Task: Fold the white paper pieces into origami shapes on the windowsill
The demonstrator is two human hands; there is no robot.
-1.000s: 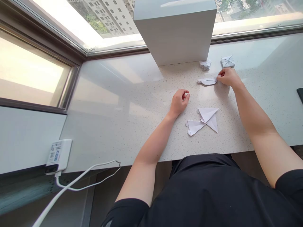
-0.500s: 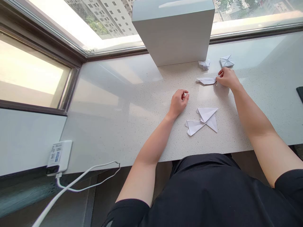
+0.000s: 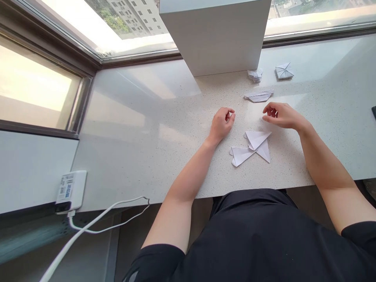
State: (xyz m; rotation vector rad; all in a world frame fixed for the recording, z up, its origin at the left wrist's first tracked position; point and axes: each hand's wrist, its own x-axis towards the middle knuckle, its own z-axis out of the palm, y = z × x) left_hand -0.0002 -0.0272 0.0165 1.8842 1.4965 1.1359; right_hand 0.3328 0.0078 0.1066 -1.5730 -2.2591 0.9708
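My left hand (image 3: 222,123) rests on the white speckled counter with its fingers loosely curled in and nothing seen in them. Across from it, my right hand (image 3: 280,114) hovers or rests over the counter, thumb and fingers slightly apart, holding nothing. Just beyond the right hand lies a long, boat-like folded paper piece (image 3: 259,96). Between my forearms, nearer to me, two white folded paper pieces with pointed ends (image 3: 258,138) lie crossed over each other, one of them partly covered.
Farther back are a small folded paper piece (image 3: 255,75) and a square folded paper piece (image 3: 284,71). A large white box-like block (image 3: 223,43) stands against the window. A white power bank (image 3: 72,190) with a cable (image 3: 117,203) sits at the left edge. A dark object shows at far right.
My right hand has let go of the boat-like paper piece and moved back toward me. That piece stays on the counter. My left hand has hardly moved; the view has shifted slightly.
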